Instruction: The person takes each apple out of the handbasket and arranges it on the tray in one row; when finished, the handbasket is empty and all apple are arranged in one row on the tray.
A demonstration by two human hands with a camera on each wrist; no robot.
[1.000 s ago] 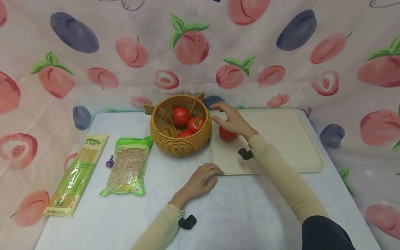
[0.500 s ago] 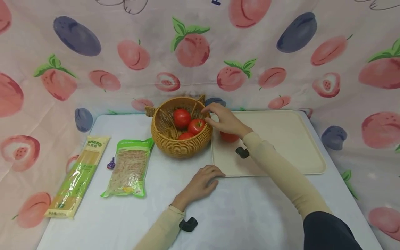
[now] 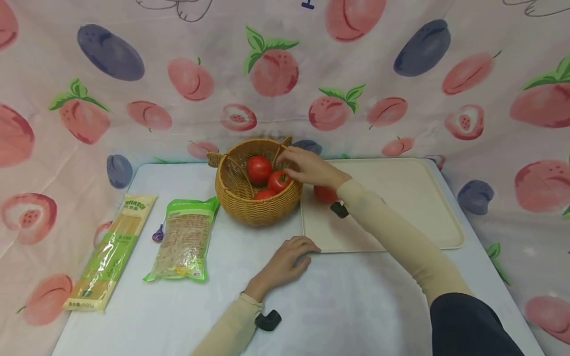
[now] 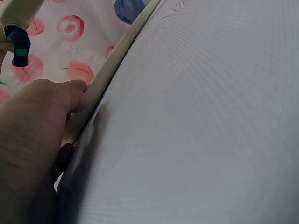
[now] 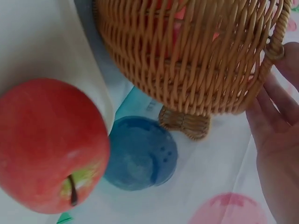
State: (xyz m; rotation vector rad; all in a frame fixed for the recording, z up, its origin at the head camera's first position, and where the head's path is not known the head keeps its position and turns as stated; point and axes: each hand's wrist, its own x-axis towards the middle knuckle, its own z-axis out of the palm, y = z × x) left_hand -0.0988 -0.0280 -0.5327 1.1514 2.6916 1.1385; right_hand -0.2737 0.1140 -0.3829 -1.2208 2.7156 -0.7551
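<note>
Table (image 3: 352,306) holds basket (image 3: 254,210) with apples (image 3: 277,183) beside right hand (image 3: 313,168)

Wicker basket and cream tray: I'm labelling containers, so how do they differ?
The wicker basket is round, brown and woven; the cream tray is rectangular. The basket is deep; the tray shallow. The basket shows three red fruits, the tray one red apple. Both rest on the white table.
</note>
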